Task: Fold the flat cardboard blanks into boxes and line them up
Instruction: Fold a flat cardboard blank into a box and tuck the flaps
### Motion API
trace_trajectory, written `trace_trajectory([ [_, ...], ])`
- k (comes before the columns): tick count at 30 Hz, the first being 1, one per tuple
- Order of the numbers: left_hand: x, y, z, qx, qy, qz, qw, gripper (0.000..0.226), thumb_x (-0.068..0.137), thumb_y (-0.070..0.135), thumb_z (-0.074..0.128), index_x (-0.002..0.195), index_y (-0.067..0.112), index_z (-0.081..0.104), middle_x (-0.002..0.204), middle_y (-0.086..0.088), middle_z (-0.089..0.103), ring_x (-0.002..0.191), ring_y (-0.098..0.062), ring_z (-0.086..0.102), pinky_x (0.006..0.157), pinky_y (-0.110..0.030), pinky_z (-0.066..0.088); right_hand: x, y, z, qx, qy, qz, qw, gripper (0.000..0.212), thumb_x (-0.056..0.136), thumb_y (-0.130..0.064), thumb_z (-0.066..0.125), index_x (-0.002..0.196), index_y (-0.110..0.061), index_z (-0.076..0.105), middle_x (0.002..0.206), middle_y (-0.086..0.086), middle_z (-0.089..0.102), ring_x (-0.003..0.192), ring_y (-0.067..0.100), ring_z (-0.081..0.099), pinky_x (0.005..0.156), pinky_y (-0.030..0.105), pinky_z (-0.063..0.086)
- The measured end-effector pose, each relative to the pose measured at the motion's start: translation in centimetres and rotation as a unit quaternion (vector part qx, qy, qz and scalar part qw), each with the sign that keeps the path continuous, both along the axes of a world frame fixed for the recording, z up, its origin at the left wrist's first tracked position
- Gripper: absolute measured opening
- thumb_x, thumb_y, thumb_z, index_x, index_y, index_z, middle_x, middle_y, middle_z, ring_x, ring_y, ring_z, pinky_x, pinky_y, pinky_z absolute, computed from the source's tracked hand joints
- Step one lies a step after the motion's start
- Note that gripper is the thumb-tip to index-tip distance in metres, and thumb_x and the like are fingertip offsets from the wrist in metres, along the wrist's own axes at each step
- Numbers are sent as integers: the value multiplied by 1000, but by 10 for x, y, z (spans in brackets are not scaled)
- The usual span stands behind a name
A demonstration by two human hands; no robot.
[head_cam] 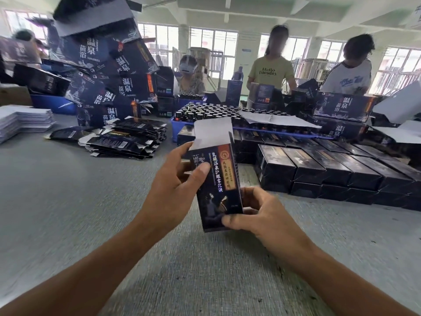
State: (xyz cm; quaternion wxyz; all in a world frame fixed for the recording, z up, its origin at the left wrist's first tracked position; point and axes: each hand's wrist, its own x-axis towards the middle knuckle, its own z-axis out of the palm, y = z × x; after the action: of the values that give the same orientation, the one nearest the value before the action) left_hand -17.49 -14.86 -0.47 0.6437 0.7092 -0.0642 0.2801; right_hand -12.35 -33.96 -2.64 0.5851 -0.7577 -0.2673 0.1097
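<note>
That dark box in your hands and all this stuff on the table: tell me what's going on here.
A person is forming one dark carton: the left hand grips its upper side, the right hand pinches its lower end, and its top flap stands open. Flat blanks are piled to the left; finished boxes sit in rows to the right. Other people work across the table.

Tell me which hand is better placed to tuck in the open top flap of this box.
Probably the left hand. It grips the box near the top, its fingers just below the raised flap. The right hand pinches the bottom end, far from the flap, and suits steadying.
</note>
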Motion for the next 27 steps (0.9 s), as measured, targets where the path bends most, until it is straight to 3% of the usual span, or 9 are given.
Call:
trace_trajectory([
  [3, -3, -1, -1, 40, -35, -15, 998, 42, 86, 35, 66, 117, 58, 51, 109, 12, 72, 99, -9, 70, 70, -20, 59, -2, -1, 5, 39, -43, -41, 997, 58, 83, -39, 79, 132, -44, 48, 106, -29, 68, 98, -11, 65, 67, 5, 51],
  [6, -5, -3, -4, 81, -35, -31, 996, 45, 85, 35, 70, 121, 57, 54, 112, 18, 68, 103, -8, 69, 73, -22, 59, -4, -3, 13, 77, -114, -56, 989, 60, 83, -50, 69, 135, -61, 41, 112, -45, 57, 106, -18, 58, 70, -2, 45],
  [11, -5, -3, -4, 110, -33, -40, 993, 45, 82, 36, 74, 122, 50, 60, 113, 16, 67, 103, -12, 68, 71, -20, 58, -6, -5, 18, 92, -159, -33, 982, 54, 91, -42, 62, 137, -63, 42, 123, -36, 58, 114, -13, 57, 75, 0, 46],
  [15, -8, -4, -4, 122, -25, -51, 991, 33, 85, 47, 74, 116, 48, 63, 113, 15, 67, 102, -12, 68, 72, -20, 56, -7, -8, 19, 80, -174, -39, 981, 42, 94, -46, 58, 134, -56, 52, 126, -19, 60, 108, -10, 59, 74, 2, 48],
  [20, -11, -5, 3, 117, -51, -29, 991, 28, 94, 50, 54, 112, 36, 71, 115, 10, 68, 111, -13, 64, 84, -24, 55, -8, -7, 24, 122, -190, -48, 973, 33, 98, -39, 51, 127, -34, 66, 132, -20, 58, 124, -8, 52, 96, 7, 44],
  [23, -13, -8, 6, 113, -74, -32, 990, 21, 97, 38, 60, 108, 28, 74, 116, 12, 68, 112, -11, 64, 84, -18, 53, -10, -6, 24, 174, -205, -56, 962, 27, 97, -26, 54, 117, -21, 72, 132, -19, 61, 123, -8, 54, 91, 6, 45],
  [27, -15, -12, 5, 119, -89, -11, 989, 20, 96, 27, 59, 109, 18, 72, 107, 7, 71, 104, -15, 69, 81, -20, 55, -11, -4, 24, 200, -203, -73, 956, 17, 94, -25, 59, 111, -26, 60, 119, -24, 67, 108, -4, 65, 81, 7, 50],
])
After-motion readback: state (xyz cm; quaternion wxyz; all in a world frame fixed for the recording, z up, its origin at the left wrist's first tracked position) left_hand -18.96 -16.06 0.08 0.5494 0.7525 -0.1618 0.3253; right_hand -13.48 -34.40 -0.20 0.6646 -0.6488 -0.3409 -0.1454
